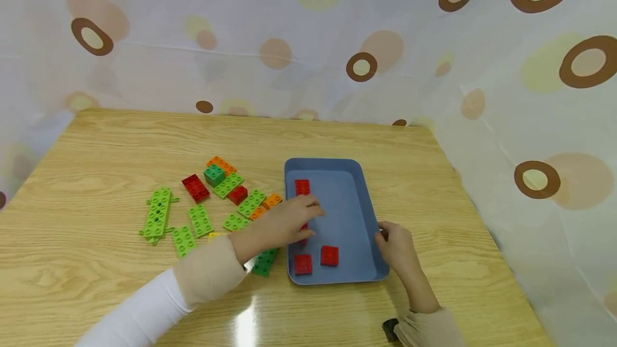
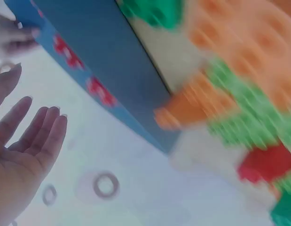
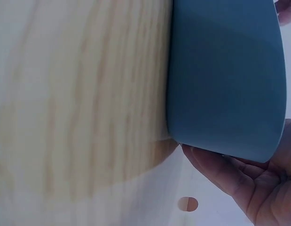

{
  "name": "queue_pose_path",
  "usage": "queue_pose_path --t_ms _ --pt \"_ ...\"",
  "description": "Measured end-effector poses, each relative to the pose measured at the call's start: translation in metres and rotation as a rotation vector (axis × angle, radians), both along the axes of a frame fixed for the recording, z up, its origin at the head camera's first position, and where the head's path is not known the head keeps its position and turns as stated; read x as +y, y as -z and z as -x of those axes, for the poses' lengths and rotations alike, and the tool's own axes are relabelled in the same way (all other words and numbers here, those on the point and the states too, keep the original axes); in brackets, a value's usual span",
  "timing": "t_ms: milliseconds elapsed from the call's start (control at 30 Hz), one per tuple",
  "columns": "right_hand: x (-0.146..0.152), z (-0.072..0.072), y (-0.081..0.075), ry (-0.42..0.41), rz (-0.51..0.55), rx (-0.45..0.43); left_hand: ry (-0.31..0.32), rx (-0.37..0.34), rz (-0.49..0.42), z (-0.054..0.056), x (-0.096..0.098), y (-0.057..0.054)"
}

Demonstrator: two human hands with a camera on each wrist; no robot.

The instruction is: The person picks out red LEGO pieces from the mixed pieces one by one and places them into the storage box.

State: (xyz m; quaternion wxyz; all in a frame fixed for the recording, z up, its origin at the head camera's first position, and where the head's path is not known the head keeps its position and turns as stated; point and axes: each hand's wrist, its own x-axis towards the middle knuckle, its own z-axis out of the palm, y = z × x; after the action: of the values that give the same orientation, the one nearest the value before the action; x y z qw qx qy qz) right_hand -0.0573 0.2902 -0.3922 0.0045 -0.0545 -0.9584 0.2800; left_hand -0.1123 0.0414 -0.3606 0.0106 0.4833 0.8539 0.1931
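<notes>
My left hand (image 1: 291,221) reaches over the left side of a blue-grey tray (image 1: 361,205), fingers apart and holding nothing. In the left wrist view the same hand (image 2: 30,146) shows its bare palm and loosely extended fingers. Under and beside it, red bricks stand along the tray's left wall, one red brick (image 1: 302,187) just beyond the fingers; the hand partly hides others. Two more red bricks (image 1: 330,256) lie at the tray's near end. My right hand (image 1: 397,245) grips the tray's right rim, its fingers (image 3: 216,165) against the outer wall in the right wrist view.
Left of the tray lie loose bricks: a dark green brick (image 1: 214,174), a dark red brick (image 1: 195,188), light green plates (image 1: 200,220) and orange bricks (image 1: 222,165). A light green wheelbase piece (image 1: 158,214) lies farthest left. A patterned cloth (image 1: 231,68) hangs behind the wooden table (image 1: 120,149).
</notes>
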Motion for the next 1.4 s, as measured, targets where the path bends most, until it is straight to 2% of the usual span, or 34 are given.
queue_pose_path --t_ms 67,167,333,433,500,667,733,867,1167,1400 --pt "0.000 0.000 0.000 0.000 0.002 -0.002 -0.046 0.043 -0.028 0.007 -0.013 -0.001" --pt "0.001 -0.001 0.002 0.000 0.002 -0.002 -0.148 0.050 -0.033 0.017 -0.034 0.001" --pt "0.002 -0.001 0.002 -0.003 -0.002 -0.003 -0.296 -0.031 0.003 0.033 -0.069 0.012" --pt "0.002 -0.001 0.002 0.003 0.001 0.001 -0.343 -0.056 0.027 0.042 -0.084 0.020" --pt "0.005 0.000 0.007 0.003 -0.003 0.043 -0.365 -0.069 0.050 0.047 -0.091 0.025" --pt "0.005 0.000 0.009 0.002 -0.002 0.047 -0.391 -0.119 0.107 0.053 -0.097 0.032" --pt "0.002 -0.001 0.004 0.001 0.001 0.009 -0.401 -0.140 0.129 0.054 -0.098 0.033" --pt "0.002 -0.001 0.003 -0.003 -0.005 0.001 -0.406 -0.170 0.162 0.055 -0.099 0.036" --pt "0.000 0.000 0.002 0.001 0.005 -0.023 -0.392 -0.183 0.162 0.056 -0.102 0.039" --pt "-0.001 0.000 -0.001 0.000 -0.001 -0.025 -0.388 -0.206 0.141 0.055 -0.105 0.034"
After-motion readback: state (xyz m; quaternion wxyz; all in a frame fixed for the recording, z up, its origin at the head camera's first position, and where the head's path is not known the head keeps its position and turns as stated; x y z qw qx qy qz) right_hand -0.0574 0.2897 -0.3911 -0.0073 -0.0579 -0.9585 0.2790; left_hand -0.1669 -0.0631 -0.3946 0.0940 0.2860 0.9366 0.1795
